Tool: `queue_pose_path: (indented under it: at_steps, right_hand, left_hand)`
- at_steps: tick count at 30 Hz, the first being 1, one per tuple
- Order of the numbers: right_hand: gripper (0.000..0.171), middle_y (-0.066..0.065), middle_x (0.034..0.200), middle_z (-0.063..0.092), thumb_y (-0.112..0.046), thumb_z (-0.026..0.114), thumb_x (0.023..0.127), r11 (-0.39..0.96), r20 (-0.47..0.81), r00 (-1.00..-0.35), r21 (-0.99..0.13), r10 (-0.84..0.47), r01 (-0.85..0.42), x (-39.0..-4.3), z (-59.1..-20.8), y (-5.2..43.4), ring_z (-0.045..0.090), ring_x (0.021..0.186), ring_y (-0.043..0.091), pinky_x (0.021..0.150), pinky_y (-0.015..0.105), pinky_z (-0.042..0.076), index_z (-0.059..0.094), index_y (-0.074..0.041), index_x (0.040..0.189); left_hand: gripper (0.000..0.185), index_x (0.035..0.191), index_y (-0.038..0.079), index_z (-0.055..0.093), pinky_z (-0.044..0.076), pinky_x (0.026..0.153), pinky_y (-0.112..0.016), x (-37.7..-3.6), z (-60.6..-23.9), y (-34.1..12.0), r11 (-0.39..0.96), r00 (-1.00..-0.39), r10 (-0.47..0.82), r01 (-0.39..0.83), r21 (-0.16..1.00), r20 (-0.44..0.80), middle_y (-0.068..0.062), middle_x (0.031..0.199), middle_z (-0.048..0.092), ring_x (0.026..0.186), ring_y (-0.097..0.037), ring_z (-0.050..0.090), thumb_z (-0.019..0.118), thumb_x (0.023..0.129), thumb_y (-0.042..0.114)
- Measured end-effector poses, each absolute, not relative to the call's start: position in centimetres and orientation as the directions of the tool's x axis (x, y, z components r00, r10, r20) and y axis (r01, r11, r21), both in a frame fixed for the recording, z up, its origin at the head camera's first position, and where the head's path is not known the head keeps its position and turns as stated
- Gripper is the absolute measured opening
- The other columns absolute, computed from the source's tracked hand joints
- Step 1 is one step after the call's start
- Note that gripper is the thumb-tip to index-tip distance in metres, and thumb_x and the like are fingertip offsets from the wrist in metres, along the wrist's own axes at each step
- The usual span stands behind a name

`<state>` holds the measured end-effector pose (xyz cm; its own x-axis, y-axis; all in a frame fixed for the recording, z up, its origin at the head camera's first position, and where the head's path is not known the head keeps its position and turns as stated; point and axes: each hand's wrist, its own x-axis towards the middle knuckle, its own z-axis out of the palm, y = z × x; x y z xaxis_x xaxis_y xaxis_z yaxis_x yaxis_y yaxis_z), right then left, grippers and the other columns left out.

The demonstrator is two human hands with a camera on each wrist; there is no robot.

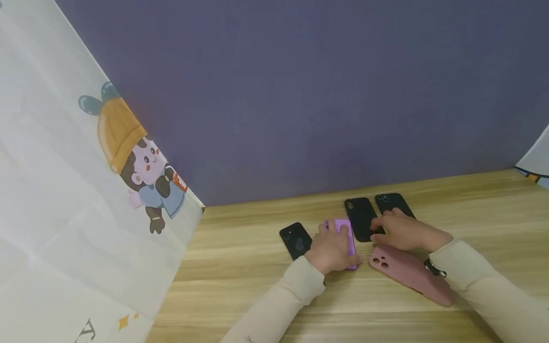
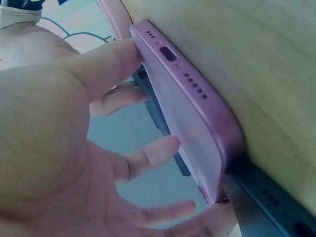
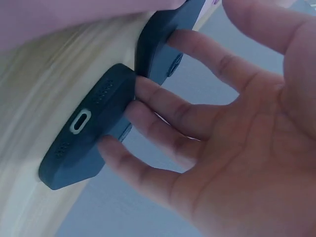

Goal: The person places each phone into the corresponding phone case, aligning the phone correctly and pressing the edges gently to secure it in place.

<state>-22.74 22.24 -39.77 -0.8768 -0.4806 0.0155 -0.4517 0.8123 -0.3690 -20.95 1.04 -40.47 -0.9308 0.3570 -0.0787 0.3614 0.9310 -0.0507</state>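
Note:
A purple phone [image 1: 348, 238] lies on the wooden table under my left hand [image 1: 330, 250]. The thumb presses its near right corner, and fingers reach over its back to the far left edge, as the left wrist view shows. A black phone [image 1: 296, 240] lies to its left, partly hidden by this hand. My right hand [image 1: 403, 231] has its fingers extended, the index fingertip on one black phone or case [image 1: 359, 216]. Other fingertips touch a second black phone [image 3: 89, 133], farther right. Below this hand, a pink phone case [image 1: 407, 274] lies camera end leftward, partly hidden by the sleeve.
Behind the table [image 1: 240, 305] rises a plain dark blue-grey panel [image 1: 326, 95]. A white sheet [image 1: 51, 200] printed with a cartoon figure hangs at the left, and part of another printed sheet [image 1: 538, 157] shows at the right edge.

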Motion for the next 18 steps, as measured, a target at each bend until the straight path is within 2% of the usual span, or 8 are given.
queue_pose_path:
  at_steps: [5,9,12,15,18]
  right_hand:
    - [0.028,0.009,0.110,0.068,-0.034,0.070,0.096,0.832,-0.005,-0.884,-0.341,-0.468,-0.438,-22.4,-39.8,21.8,0.056,0.101,0.031,0.082,0.052,0.051,0.072,-0.012,0.113]
    - [0.017,0.002,0.092,0.065,-0.034,0.070,0.096,0.853,-0.035,-0.895,-0.321,-0.445,-0.411,-22.2,-39.7,21.1,0.052,0.090,0.026,0.072,0.042,0.045,0.069,-0.017,0.100]
    - [0.018,-0.001,0.077,0.057,-0.034,0.067,0.098,0.870,-0.062,-0.908,-0.319,-0.415,-0.376,-22.2,-39.6,20.5,0.046,0.081,0.024,0.066,0.037,0.035,0.061,-0.019,0.089]
    - [0.023,0.000,0.071,0.052,-0.034,0.065,0.100,0.890,-0.088,-0.922,-0.313,-0.376,-0.333,-22.2,-39.3,19.9,0.045,0.074,0.022,0.061,0.034,0.034,0.057,-0.018,0.085]
    - [0.024,0.002,0.071,0.052,-0.034,0.065,0.099,0.909,-0.098,-0.934,-0.285,-0.345,-0.305,-22.4,-39.2,19.5,0.048,0.072,0.023,0.059,0.035,0.037,0.057,-0.017,0.085]
  left_hand:
    - [0.089,0.148,0.017,0.049,0.058,0.081,-0.033,-21.0,-40.3,1.3,0.951,-0.949,0.309,0.309,0.013,-0.068,-0.015,0.149,0.041,0.121,-0.029,0.054,0.078,0.079,0.065]
    - [0.092,0.148,0.016,0.048,0.056,0.075,-0.031,-21.0,-40.3,1.4,0.959,-0.959,0.276,0.271,0.083,-0.056,-0.016,0.144,0.041,0.110,-0.028,0.055,0.084,0.076,0.058]
    - [0.094,0.148,0.015,0.047,0.053,0.068,-0.029,-21.2,-40.4,1.4,0.960,-0.966,0.256,0.249,0.128,-0.042,-0.015,0.138,0.042,0.102,-0.025,0.053,0.087,0.073,0.054]
    - [0.097,0.149,0.015,0.045,0.052,0.066,-0.029,-21.3,-40.4,1.4,0.960,-0.969,0.243,0.235,0.151,-0.034,-0.015,0.139,0.041,0.102,-0.025,0.052,0.089,0.071,0.052]
    - [0.099,0.150,0.015,0.045,0.052,0.067,-0.029,-21.4,-40.5,1.5,0.959,-0.971,0.236,0.228,0.169,-0.028,-0.015,0.140,0.041,0.102,-0.026,0.052,0.090,0.069,0.051]
